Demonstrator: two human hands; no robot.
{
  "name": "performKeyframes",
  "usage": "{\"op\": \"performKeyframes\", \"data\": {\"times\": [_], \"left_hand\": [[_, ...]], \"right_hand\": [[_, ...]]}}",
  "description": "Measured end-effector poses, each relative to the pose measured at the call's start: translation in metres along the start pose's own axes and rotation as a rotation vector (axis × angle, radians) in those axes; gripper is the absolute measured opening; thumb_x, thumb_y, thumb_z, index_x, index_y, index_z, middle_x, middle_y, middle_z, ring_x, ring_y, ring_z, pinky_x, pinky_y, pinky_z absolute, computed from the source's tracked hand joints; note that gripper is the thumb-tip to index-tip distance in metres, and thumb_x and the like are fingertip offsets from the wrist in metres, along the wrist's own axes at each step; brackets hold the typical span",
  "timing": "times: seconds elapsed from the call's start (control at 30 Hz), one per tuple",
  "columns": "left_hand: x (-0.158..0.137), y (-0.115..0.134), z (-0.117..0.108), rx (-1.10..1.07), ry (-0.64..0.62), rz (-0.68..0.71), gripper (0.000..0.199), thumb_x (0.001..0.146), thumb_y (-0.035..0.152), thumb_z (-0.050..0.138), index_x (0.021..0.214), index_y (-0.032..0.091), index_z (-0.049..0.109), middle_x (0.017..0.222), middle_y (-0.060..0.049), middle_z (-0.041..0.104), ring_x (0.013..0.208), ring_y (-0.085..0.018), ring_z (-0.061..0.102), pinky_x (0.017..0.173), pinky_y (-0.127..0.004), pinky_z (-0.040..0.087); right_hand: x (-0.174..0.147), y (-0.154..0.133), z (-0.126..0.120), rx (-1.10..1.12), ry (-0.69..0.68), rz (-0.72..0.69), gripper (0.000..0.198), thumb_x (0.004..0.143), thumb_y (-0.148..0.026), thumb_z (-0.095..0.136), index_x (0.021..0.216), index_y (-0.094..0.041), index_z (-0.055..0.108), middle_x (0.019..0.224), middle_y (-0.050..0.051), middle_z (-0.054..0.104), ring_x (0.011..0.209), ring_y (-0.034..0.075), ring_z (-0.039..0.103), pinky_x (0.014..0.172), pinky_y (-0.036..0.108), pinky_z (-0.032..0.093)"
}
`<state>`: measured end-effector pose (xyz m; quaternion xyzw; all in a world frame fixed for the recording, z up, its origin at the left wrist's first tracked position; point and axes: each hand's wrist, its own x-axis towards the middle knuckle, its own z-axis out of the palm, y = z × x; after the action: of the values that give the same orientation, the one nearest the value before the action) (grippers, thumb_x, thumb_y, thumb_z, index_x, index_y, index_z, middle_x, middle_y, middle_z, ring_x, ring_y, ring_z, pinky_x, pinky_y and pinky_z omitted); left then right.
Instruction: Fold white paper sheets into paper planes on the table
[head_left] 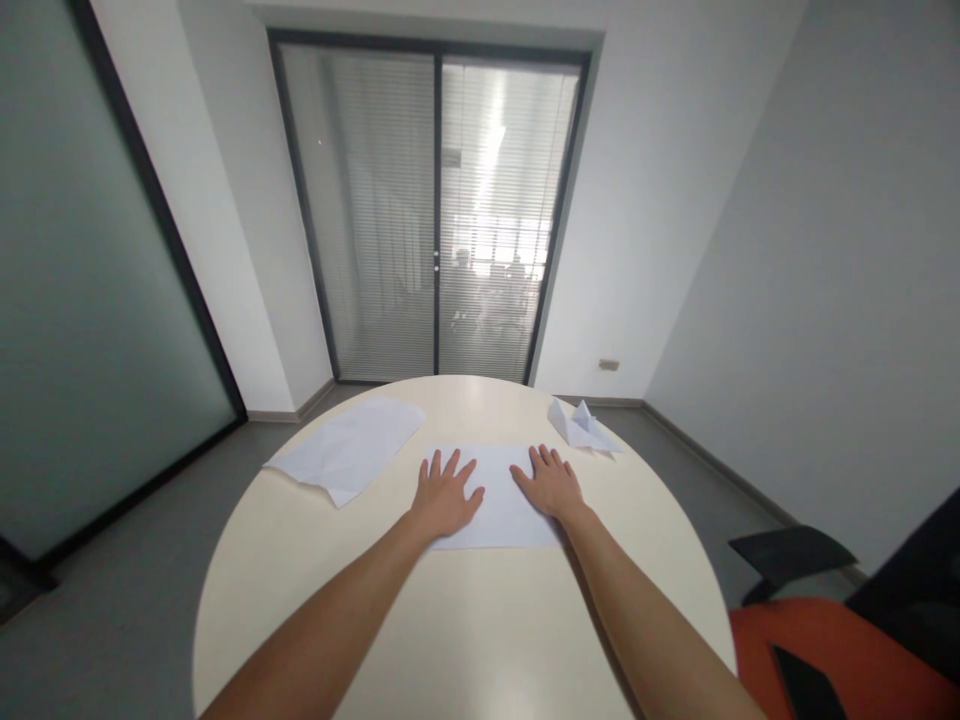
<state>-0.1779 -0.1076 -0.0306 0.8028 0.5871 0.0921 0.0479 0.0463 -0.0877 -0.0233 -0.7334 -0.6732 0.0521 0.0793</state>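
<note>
A white sheet of paper [496, 515] lies flat on the round cream table [480, 620] in front of me. My left hand [444, 497] rests palm down over its left side, fingers spread. On the right side of the sheet lies my right hand [551, 483], also palm down with the fingers apart. Both hands touch the paper and hold nothing between their fingers. Parts of the sheet's side edges are hidden under the hands.
Creased white paper [352, 445] lies at the table's left, close to the rim. A folded white paper shape [583, 428] stands near the far right rim. An orange and black chair [840, 640] is at the right. Glass panels with blinds [435, 220] stand beyond the table.
</note>
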Motion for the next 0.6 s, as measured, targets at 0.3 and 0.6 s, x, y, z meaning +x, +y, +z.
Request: {"op": "performKeyframes", "data": {"times": [0.3, 0.6], "left_hand": [[0.006, 0.000, -0.002, 0.035, 0.029, -0.083, 0.066, 0.094, 0.062, 0.028, 0.153, 0.032, 0.032, 0.163, -0.005, 0.023, 0.149, -0.040, 0.014, 0.118, -0.059, 0.010], [0.009, -0.006, 0.000, 0.036, 0.060, -0.104, 0.066, 0.095, 0.062, 0.025, 0.152, 0.032, 0.034, 0.162, -0.005, 0.025, 0.148, -0.040, 0.016, 0.118, -0.058, 0.011]], "right_hand": [[-0.025, -0.036, -0.001, 0.120, 0.056, -0.394, 0.063, 0.100, -0.054, 0.032, 0.149, -0.016, 0.041, 0.159, 0.013, 0.031, 0.148, 0.027, 0.023, 0.118, 0.043, 0.021], [-0.018, -0.026, 0.002, 0.066, -0.032, -0.237, 0.073, 0.097, -0.064, 0.028, 0.154, -0.018, 0.032, 0.162, 0.009, 0.023, 0.150, 0.029, 0.015, 0.120, 0.043, 0.014]]}}
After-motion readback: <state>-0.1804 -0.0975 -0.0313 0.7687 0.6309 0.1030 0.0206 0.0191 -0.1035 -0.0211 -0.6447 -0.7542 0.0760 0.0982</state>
